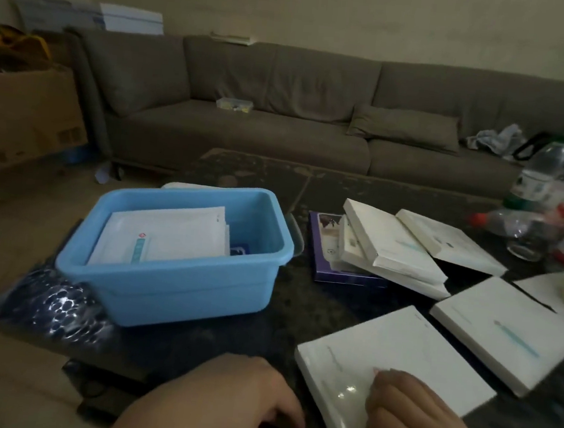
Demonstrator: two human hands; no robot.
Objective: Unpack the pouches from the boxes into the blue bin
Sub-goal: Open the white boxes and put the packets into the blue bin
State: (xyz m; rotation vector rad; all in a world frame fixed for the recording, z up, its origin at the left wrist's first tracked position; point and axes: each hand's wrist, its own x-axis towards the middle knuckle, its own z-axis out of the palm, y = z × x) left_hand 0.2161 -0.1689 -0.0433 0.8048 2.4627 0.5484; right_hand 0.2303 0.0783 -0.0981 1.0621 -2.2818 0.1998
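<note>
Crowding the blue bin (172, 282): white boxes (397, 244), bottles (532, 181).

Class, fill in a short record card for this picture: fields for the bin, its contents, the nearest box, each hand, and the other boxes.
bin: blue bin, on the dark table, left of the boxes
contents: white pouches, stacked flat
nearest box: white box, closed, lying flat
right hand: right hand with fingers curled on the white box
left hand: left hand at the table edge, grip unclear
other boxes: pile of white boxes with a purple box beneath
</note>
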